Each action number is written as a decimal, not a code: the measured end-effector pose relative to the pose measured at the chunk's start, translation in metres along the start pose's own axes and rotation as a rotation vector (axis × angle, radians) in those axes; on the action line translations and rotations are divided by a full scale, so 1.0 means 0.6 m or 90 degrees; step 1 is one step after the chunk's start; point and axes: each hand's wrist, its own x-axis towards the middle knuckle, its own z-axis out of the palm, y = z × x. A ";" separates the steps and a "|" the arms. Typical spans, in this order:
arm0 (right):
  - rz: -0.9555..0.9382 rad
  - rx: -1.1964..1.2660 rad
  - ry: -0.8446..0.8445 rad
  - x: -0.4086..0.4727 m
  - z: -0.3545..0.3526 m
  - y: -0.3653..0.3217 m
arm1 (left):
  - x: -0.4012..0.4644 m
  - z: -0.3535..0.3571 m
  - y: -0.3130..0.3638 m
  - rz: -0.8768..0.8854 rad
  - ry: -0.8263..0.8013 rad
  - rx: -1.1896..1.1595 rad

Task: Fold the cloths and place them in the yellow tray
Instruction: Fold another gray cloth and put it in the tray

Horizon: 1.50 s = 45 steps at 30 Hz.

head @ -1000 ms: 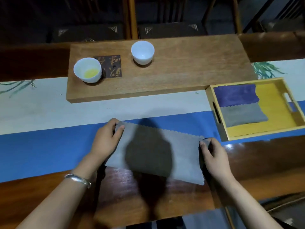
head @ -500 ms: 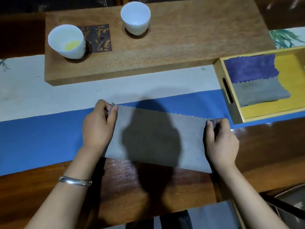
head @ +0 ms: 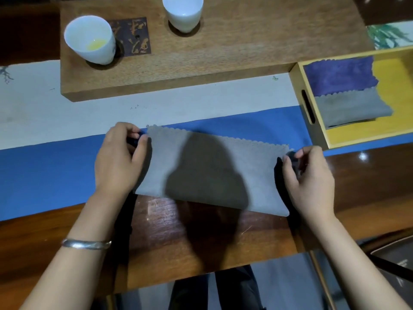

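A grey cloth [head: 212,171], folded into a long strip, lies across the blue band of the table runner and the wooden table edge. My left hand [head: 120,162] sits at its left end, thumb on the edge just below the far corner, fingers curled. At the right end my right hand [head: 310,177] hovers slightly raised, with thumb and fingertips pinching the far right corner. The yellow tray [head: 299,86] stands at the right. In it lie a folded purple cloth [head: 339,74] and a folded grey cloth [head: 350,108].
A wooden board [head: 245,52] lies beyond the cloth. It carries a white cup with yellow liquid [head: 89,39], a second white cup [head: 183,12] and a dark square coaster [head: 136,36]. The near table edge runs just below my wrists.
The view has moved closer and lower over the table. Both hands stay at the ends of the grey cloth, their fingers more curled now. The cloth has not shifted.
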 end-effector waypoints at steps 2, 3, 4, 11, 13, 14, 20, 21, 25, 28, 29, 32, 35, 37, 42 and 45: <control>-0.038 0.027 -0.068 -0.027 -0.022 0.000 | -0.031 -0.024 -0.007 0.067 -0.064 -0.015; -0.066 0.026 -0.107 -0.044 -0.033 0.001 | -0.049 -0.035 -0.007 0.104 -0.106 -0.004; -0.099 0.015 -0.146 -0.061 -0.042 0.004 | -0.067 -0.043 -0.008 0.143 -0.151 0.021; -0.163 -0.109 -0.246 -0.118 -0.043 0.021 | -0.112 -0.049 -0.034 0.233 -0.222 0.124; -0.149 -0.087 -0.233 -0.111 -0.040 0.019 | -0.108 -0.043 -0.037 0.229 -0.196 0.113; -0.128 -0.059 -0.222 -0.109 -0.040 0.018 | -0.107 -0.042 -0.038 0.227 -0.189 0.100; -0.009 0.113 -0.162 -0.132 -0.046 0.017 | -0.121 -0.066 -0.041 0.211 -0.204 0.017; 0.019 0.143 -0.152 -0.137 -0.047 0.018 | -0.124 -0.070 -0.039 0.191 -0.201 -0.012; 0.088 0.231 -0.126 -0.126 -0.046 0.019 | -0.117 -0.074 -0.022 0.102 -0.171 -0.137; 0.142 0.288 -0.075 -0.092 -0.041 0.018 | -0.095 -0.056 -0.001 0.059 -0.106 -0.147; 0.144 0.288 -0.049 -0.081 -0.038 0.016 | -0.086 -0.046 0.007 0.045 -0.081 -0.143; 0.126 0.223 0.006 -0.050 -0.020 0.005 | -0.050 -0.016 0.029 0.017 -0.022 -0.113; 0.112 0.098 0.023 -0.031 0.006 0.003 | -0.018 0.012 0.040 0.006 -0.026 -0.028; 0.099 -0.002 0.028 -0.026 0.024 0.003 | -0.009 0.026 0.038 -0.007 -0.047 0.052; 0.099 -0.097 0.074 -0.026 0.044 0.002 | -0.010 0.035 0.040 0.003 -0.028 0.150; 0.092 -0.108 0.074 -0.025 0.044 0.003 | -0.011 0.035 0.040 0.007 -0.026 0.168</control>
